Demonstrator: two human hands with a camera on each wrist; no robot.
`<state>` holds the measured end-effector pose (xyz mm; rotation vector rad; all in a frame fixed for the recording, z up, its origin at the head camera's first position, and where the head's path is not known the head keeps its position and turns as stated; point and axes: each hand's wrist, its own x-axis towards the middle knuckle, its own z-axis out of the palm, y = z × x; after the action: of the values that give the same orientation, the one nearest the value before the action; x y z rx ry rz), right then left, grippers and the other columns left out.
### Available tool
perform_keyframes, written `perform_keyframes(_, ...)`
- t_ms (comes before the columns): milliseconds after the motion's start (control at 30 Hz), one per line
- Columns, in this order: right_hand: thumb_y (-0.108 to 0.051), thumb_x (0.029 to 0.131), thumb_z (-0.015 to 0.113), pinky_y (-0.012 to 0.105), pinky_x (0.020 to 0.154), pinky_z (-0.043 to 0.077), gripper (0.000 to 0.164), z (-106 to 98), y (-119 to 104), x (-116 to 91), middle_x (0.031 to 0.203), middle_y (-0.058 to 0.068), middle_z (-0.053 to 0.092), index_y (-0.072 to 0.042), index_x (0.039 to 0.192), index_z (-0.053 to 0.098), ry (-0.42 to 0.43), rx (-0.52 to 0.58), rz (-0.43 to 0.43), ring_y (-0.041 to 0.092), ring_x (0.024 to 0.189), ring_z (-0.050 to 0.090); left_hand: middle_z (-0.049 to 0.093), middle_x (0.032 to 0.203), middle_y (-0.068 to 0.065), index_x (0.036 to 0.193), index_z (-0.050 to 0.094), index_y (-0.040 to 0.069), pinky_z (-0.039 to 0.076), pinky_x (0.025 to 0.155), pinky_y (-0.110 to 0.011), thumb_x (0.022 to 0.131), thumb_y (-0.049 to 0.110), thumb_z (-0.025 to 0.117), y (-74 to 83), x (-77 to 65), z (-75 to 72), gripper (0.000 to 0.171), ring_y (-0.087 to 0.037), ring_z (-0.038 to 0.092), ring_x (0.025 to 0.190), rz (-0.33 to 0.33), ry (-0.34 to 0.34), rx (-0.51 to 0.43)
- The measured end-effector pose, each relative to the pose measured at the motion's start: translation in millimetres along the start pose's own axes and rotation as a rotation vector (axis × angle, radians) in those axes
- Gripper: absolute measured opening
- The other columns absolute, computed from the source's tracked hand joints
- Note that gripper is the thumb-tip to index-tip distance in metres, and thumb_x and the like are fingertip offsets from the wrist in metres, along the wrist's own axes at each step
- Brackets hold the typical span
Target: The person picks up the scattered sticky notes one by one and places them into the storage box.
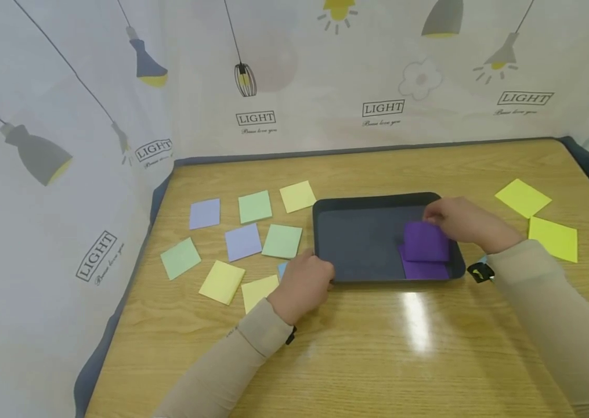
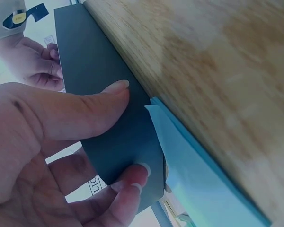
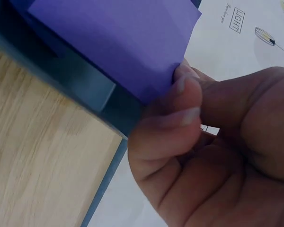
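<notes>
A dark grey tray (image 1: 362,244) lies on the wooden table. My left hand (image 1: 307,284) grips its near left corner, thumb on the outer wall (image 2: 99,104) in the left wrist view. Over the tray's right end, my right hand (image 1: 463,220) pinches a purple sticky note pad (image 1: 426,241) by one corner; the right wrist view shows the pad (image 3: 118,42) tilted between thumb and fingers. Below it, another purple sticky note pad (image 1: 425,270) lies inside the tray at the near right. A blue sticky note pad (image 2: 194,161) sits right beside the left hand, mostly hidden in the head view.
Left of the tray lie several sticky note pads: green (image 1: 282,241), lilac (image 1: 244,242) and pale yellow (image 1: 222,283). Two bright yellow pads (image 1: 553,239) are at the right, past the right wrist. A printed cloth (image 1: 325,75) hangs around the table's back and left edges.
</notes>
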<state>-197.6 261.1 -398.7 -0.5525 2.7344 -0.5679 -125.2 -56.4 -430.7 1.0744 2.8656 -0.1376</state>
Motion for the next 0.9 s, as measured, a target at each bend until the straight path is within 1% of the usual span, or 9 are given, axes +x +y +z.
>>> perform_keyframes(133,-0.003,0.090,0.047,0.044,0.068,0.051,0.020,3,-2,1,0.094,0.017,0.067,0.001,0.099,0.065,-0.018,-0.002,-0.017,0.025,0.081,0.058,0.066,0.064,0.008,0.074,0.072,0.023,0.045,0.080,-0.030,0.081,0.026,0.069,0.6,-0.5,-1.5,0.008,-0.009,0.054,0.061,-0.002,-0.004,-0.005)
perform_keyframes(233,-0.002,0.090,0.046,0.039,0.062,0.051,0.021,7,-2,1,0.092,0.017,0.067,0.001,0.099,0.065,-0.045,0.015,-0.009,0.021,0.073,0.057,0.066,0.065,0.008,0.074,0.072,0.023,0.045,0.080,-0.030,0.081,0.026,0.069,1.6,-1.0,-2.4,0.008,-0.008,0.054,0.060,-0.007,-0.012,-0.016)
perform_keyframes(300,-0.001,0.089,0.046,0.037,0.058,0.050,0.021,9,-3,1,0.089,0.015,0.067,0.000,0.097,0.065,-0.052,0.012,-0.013,0.019,0.070,0.056,0.066,0.065,0.008,0.074,0.072,0.023,0.045,0.080,-0.030,0.080,0.026,0.069,2.3,-1.1,-3.1,0.008,-0.009,0.054,0.061,-0.010,-0.014,-0.023)
perform_keyframes(367,0.000,0.087,0.046,0.036,0.058,0.050,0.021,10,-4,0,0.088,0.014,0.067,0.000,0.095,0.066,-0.052,0.009,-0.015,0.018,0.069,0.056,0.066,0.065,0.008,0.074,0.072,0.023,0.045,0.080,-0.030,0.080,0.027,0.069,2.5,-0.9,-3.2,0.008,-0.009,0.054,0.061,-0.011,-0.014,-0.024)
perform_keyframes(467,0.001,0.086,0.046,0.039,0.061,0.051,0.022,12,-5,-1,0.090,0.015,0.067,0.000,0.094,0.066,-0.052,-0.006,-0.016,0.019,0.071,0.057,0.066,0.065,0.007,0.074,0.072,0.022,0.045,0.080,-0.030,0.080,0.026,0.070,2.5,-0.5,-2.7,0.008,-0.009,0.054,0.061,-0.008,-0.007,-0.020)
perform_keyframes(633,0.001,0.086,0.044,0.038,0.062,0.050,0.023,17,-5,-3,0.093,0.018,0.066,0.002,0.097,0.065,-0.099,0.013,0.019,0.014,0.061,0.056,0.065,0.062,0.008,0.072,0.071,0.023,0.045,0.077,-0.029,0.080,0.026,0.070,2.4,-0.7,-1.1,0.009,-0.008,0.052,0.058,0.001,0.003,-0.008)
perform_keyframes(767,0.000,0.085,0.049,0.035,0.058,0.049,0.017,19,-4,-4,0.087,0.014,0.065,0.000,0.093,0.064,-0.110,0.035,0.034,0.013,0.057,0.054,0.064,0.061,0.009,0.071,0.071,0.023,0.044,0.075,-0.029,0.080,0.027,0.070,2.7,-1.1,-0.8,0.010,-0.007,0.051,0.056,0.005,0.003,-0.006)
perform_keyframes(900,-0.005,0.084,0.056,0.033,0.055,0.047,0.008,20,-3,-4,0.078,0.008,0.062,-0.004,0.086,0.063,-0.112,0.037,0.050,0.014,0.058,0.054,0.064,0.061,0.009,0.071,0.071,0.024,0.044,0.075,-0.029,0.080,0.028,0.070,3.0,-1.2,-1.3,0.010,-0.007,0.050,0.056,0.006,0.002,-0.004)
